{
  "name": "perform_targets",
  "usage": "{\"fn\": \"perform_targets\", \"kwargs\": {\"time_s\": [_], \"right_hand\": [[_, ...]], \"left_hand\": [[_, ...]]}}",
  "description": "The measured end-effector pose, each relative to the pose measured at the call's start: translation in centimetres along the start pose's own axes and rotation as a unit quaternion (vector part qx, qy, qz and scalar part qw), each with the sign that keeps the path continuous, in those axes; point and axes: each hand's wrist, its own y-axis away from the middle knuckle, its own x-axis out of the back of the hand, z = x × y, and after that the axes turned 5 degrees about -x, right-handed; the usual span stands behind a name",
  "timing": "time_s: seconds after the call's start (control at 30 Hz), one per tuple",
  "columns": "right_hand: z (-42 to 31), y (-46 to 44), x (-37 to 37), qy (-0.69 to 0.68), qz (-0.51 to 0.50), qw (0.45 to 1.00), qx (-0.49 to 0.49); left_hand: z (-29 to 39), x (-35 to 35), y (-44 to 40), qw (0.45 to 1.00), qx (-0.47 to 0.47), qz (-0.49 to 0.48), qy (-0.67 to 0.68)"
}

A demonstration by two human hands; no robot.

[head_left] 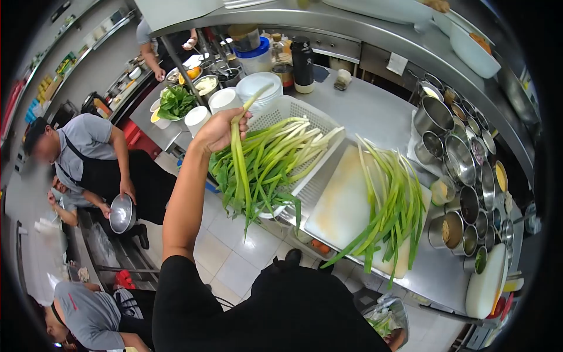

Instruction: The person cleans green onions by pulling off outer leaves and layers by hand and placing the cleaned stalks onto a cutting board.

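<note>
My left hand is raised over a white perforated basket, its fingers closed around a green onion. The pale end points up past the fist and the green leaves hang down. More green onions are heaped in the basket below. To the right, a loose bunch of green onions lies across a white cutting board, some leaves hanging over the front edge. At the lower right edge, part of my right hand shows beside a lined bin holding green scraps; its fingers are hidden.
Metal containers crowd the right end of the steel counter. A black bottle, stacked white plates and leafy greens stand behind the basket. A co-worker at left holds a metal bowl; other people are nearby.
</note>
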Motion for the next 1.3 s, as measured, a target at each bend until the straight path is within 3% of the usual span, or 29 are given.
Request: {"fn": "perform_targets", "kwargs": {"time_s": [0.07, 0.1, 0.13, 0.17, 0.2, 0.23, 0.33, 0.4, 0.5, 0.6, 0.63, 0.7, 0.8, 0.87, 0.93, 1.0, 1.03, 1.1, 1.17, 1.23, 1.3], "right_hand": [[0.5, -1.9, 4.4, 0.156, -0.043, 0.984, 0.075], [0.9, -3.2, 7.6, 0.23, -0.03, 0.964, 0.127], [0.2, -3.2, 11.3, 0.23, 0.046, 0.961, 0.15], [0.3, -2.8, 12.5, 0.029, 0.361, 0.921, 0.146], [-2.5, 0.1, 17.4, -0.245, 0.385, 0.882, 0.122], [-8.2, 8.2, 24.9, -0.408, 0.338, 0.837, 0.134], [-16.2, 14.8, 33.4, -0.535, 0.33, 0.716, 0.304], [-22.8, 18.9, 37.0, -0.567, 0.278, 0.689, 0.355], [-31.9, 25.6, 40.3, -0.525, 0.151, 0.69, 0.475], [-40.2, 29.1, 41.7, -0.458, 0.014, 0.627, 0.629], [-42.5, 30.8, 42.2, -0.451, -0.033, 0.589, 0.67], [-49.0, 31.0, 41.6, -0.47, -0.023, 0.477, 0.743], [-53.8, 32.5, 42.0, -0.464, -0.011, 0.453, 0.761], [-55.5, 32.2, 42.5, -0.387, -0.016, 0.541, 0.746], [-55.8, 32.0, 42.6, -0.377, -0.044, 0.537, 0.753], [-56.5, 31.1, 42.4, -0.395, -0.067, 0.506, 0.764], [-56.7, 30.5, 42.5, -0.391, -0.068, 0.507, 0.765], [-56.6, 30.2, 42.7, -0.312, 0.033, 0.529, 0.789], [-56.4, 30.2, 42.9, -0.306, -0.012, 0.541, 0.783], [-56.6, 29.8, 42.9, -0.3, -0.056, 0.552, 0.776], [-57.2, 29.3, 42.8, -0.291, 0.049, 0.498, 0.815]], "left_hand": [[1.0, -1.3, 0.8, 0.993, 0.005, 0.028, 0.111], [1.6, -1.7, 1.1, 0.993, -0.004, 0.027, 0.118], [2.1, -2.4, 1.3, 0.993, -0.005, 0.024, 0.116], [2.4, -3.3, 1.4, 0.995, -0.029, 0.028, 0.094], [2.8, -4.2, 1.4, 0.996, -0.054, 0.03, 0.072], [3.0, -5.0, 1.5, 0.995, -0.076, 0.02, 0.059], [3.5, -7.9, 1.1, 0.99, -0.111, 0.077, -0.035], [3.4, -9.3, 0.7, 0.987, -0.127, 0.085, -0.046], [2.4, -10.7, -0.7, 0.971, -0.194, 0.105, -0.087], [1.9, -12.1, -1.4, 0.959, -0.229, 0.131, -0.105], [1.7, -12.6, -1.6, 0.959, -0.231, 0.131, -0.101], [1.0, -13.3, -2.0, 0.954, -0.234, 0.147, -0.112], [-0.5, -13.4, -3.2, 0.953, -0.226, 0.165, -0.114], [-1.4, -12.9, -3.7, 0.956, -0.223, 0.166, -0.094], [-2.4, -12.3, -3.8, 0.972, -0.183, 0.141, -0.038], [-2.7, -11.9, -3.0, 0.975, -0.16, 0.112, -0.106], [-3.9, -11.6, -3.3, 0.959, -0.197, 0.131, -0.155], [-4.8, -11.3, -3.4, 0.94, -0.231, 0.149, -0.203], [-5.3, -11.0, -3.6, 0.91, -0.252, 0.157, -0.29], [-5.8, -11.0, -4.0, 0.91, -0.261, 0.149, -0.284], [-6.1, -11.3, -4.1, 0.911, -0.272, 0.14, -0.278]]}}
